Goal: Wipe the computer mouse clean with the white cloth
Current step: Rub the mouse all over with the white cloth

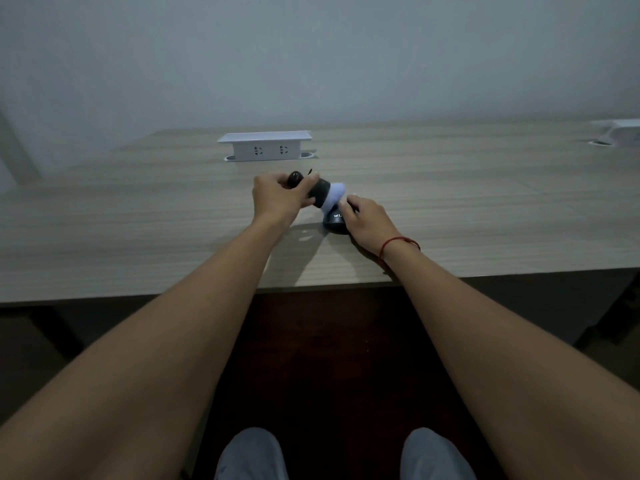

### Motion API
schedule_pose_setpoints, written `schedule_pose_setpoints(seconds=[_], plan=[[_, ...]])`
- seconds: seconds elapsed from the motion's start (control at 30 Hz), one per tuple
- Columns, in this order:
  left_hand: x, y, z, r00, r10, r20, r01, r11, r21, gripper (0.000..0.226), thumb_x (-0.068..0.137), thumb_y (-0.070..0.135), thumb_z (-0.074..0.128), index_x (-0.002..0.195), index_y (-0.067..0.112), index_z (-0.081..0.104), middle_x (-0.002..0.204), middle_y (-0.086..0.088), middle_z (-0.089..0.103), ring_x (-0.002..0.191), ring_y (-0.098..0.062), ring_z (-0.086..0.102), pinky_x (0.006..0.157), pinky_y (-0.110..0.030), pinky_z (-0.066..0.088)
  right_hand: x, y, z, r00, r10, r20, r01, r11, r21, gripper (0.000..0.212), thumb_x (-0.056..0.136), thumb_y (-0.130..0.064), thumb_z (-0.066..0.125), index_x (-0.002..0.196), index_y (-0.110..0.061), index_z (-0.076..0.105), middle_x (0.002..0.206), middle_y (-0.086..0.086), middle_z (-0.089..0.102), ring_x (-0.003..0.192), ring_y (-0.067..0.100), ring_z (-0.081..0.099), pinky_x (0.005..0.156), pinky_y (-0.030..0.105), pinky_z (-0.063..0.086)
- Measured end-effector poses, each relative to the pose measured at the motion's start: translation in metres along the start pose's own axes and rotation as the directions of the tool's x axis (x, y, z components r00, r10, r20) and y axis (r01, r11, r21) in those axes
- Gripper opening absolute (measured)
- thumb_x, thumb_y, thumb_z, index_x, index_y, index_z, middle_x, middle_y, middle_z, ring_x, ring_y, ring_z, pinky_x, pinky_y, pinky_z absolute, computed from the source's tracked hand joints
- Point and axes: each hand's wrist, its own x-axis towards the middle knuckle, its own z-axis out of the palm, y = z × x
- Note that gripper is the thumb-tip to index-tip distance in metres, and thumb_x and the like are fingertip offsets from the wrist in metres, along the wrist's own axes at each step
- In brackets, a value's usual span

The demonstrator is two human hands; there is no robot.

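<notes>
two bare hands meet over a pale wood-grain desk (138, 216), in front of a white pop-up socket box (265, 146). the left hand (277, 199) has its grip closed around a dark object, apparently a black rounded computer mouse (317, 192), lifted off the desk, long axis running left to right. the white cloth (334, 199) touches its right end. the right hand (367, 220), just right of the mouse, rests on a black domed object (334, 225) on the desk; its grip is hidden. no containers are visible.

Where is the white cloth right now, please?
In the head view, the white cloth sits mid-desk between both hands, in front of the socket box, atop the black mouse by the right hand.
</notes>
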Motion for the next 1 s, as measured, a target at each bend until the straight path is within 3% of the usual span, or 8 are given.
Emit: schedule_pose_setpoints(seconds=[0.1, 0.2, 0.3, 0.37, 0.5, 0.63, 0.83, 1.0], plan=[[0.000, 0.001, 0.005, 0.996, 0.084, 0.031, -0.088, 0.984, 0.156, 0.030, 0.084, 0.020, 0.072, 0.083, -0.010, 0.067, 0.084, -0.024, 0.069, 0.063, -0.023, 0.070, 0.060, -0.032, 0.062, 0.000, 0.000, 0.001, 1.000, 0.005, -0.008, -0.005, 1.000, 0.025, 0.028, 0.098, -0.023, 0.041, 0.102, -0.004, 0.062, 0.106, 0.019, 0.066, 0.092, 0.029, 0.056, 0.072, 0.028, 0.034], [0.007, -0.004, 0.006, 0.993, 0.110, 0.032, -0.114, 0.930, 0.348, 0.037, 0.085, 0.031, 0.070, 0.081, -0.005, 0.063, 0.088, -0.024, 0.067, 0.071, -0.036, 0.070, 0.064, -0.045, 0.061, -0.001, 0.000, 0.000, 1.000, -0.008, 0.001, 0.008, 1.000, 0.011, 0.026, 0.099, -0.025, 0.041, 0.086, -0.008, 0.056, 0.090, 0.015, 0.060, 0.083, 0.028, 0.053, 0.064, 0.029, 0.031], [0.009, -0.012, 0.001, 0.998, 0.065, 0.007, -0.059, 0.853, 0.519, 0.036, 0.086, 0.035, 0.067, 0.090, 0.000, 0.063, 0.101, -0.022, 0.064, 0.086, -0.036, 0.067, 0.079, -0.045, 0.058, -0.002, 0.000, 0.000, 1.000, -0.013, -0.009, 0.013, 1.000, 0.000, 0.028, 0.100, -0.027, 0.041, 0.078, -0.012, 0.048, 0.083, 0.009, 0.054, 0.078, 0.024, 0.049, 0.061, 0.030, 0.029], [0.007, -0.012, -0.001, 0.998, 0.057, -0.039, -0.029, 0.857, 0.515, 0.036, 0.088, 0.034, 0.065, 0.090, -0.002, 0.065, 0.099, -0.020, 0.066, 0.083, -0.033, 0.068, 0.077, -0.042, 0.059, -0.001, 0.000, -0.001, 1.000, -0.018, -0.019, 0.018, 1.000, -0.009, 0.028, 0.100, -0.026, 0.040, 0.077, -0.012, 0.047, 0.083, 0.009, 0.054, 0.078, 0.024, 0.049, 0.058, 0.030, 0.030], [-0.005, -0.003, 0.004, 0.988, 0.139, -0.070, -0.109, 0.940, 0.323, 0.039, 0.089, 0.033, 0.064, 0.080, -0.004, 0.067, 0.077, -0.017, 0.069, 0.057, -0.027, 0.071, 0.053, -0.038, 0.061, -0.001, -0.001, -0.002, 0.999, -0.032, -0.011, 0.032, 0.999, 0.014, 0.026, 0.100, -0.022, 0.040, 0.079, -0.012, 0.053, 0.086, 0.009, 0.059, 0.082, 0.025, 0.052, 0.065, 0.029, 0.032], [-0.023, -0.015, 0.006, 0.973, 0.216, -0.081, -0.134, 0.815, 0.564, 0.036, 0.093, 0.036, 0.058, 0.089, 0.001, 0.066, 0.082, -0.005, 0.061, 0.073, -0.018, 0.061, 0.069, -0.028, 0.053, -0.005, -0.001, -0.003, 1.000, -0.025, -0.005, 0.026, 0.999, 0.027, 0.025, 0.100, -0.024, 0.040, 0.080, -0.014, 0.053, 0.086, 0.007, 0.058, 0.080, 0.021, 0.051, 0.057, 0.018, 0.031], [-0.019, -0.002, 0.017, 0.946, 0.296, -0.131, -0.204, 0.861, 0.466, 0.038, 0.093, 0.036, 0.056, 0.082, 0.001, 0.068, 0.078, -0.011, 0.069, 0.074, -0.022, 0.065, 0.068, -0.026, 0.049, -0.002, -0.001, -0.003, 1.000, -0.003, -0.016, 0.004, 0.999, 0.054, 0.029, 0.099, -0.022, 0.041, 0.079, -0.010, 0.058, 0.086, 0.010, 0.062, 0.083, 0.025, 0.054, 0.068, 0.030, 0.036], [-0.016, -0.013, 0.010, 0.972, 0.233, -0.041, -0.161, 0.775, 0.612, 0.031, 0.094, 0.032, 0.057, 0.092, 0.002, 0.065, 0.086, -0.011, 0.065, 0.080, -0.024, 0.064, 0.074, -0.035, 0.055, -0.006, -0.002, -0.004, 1.000, 0.000, 0.005, -0.001, 0.996, 0.088, 0.029, 0.101, -0.023, 0.040, 0.101, -0.007, 0.065, 0.099, 0.009, 0.063, 0.090, 0.020, 0.055, 0.073, 0.025, 0.037]])
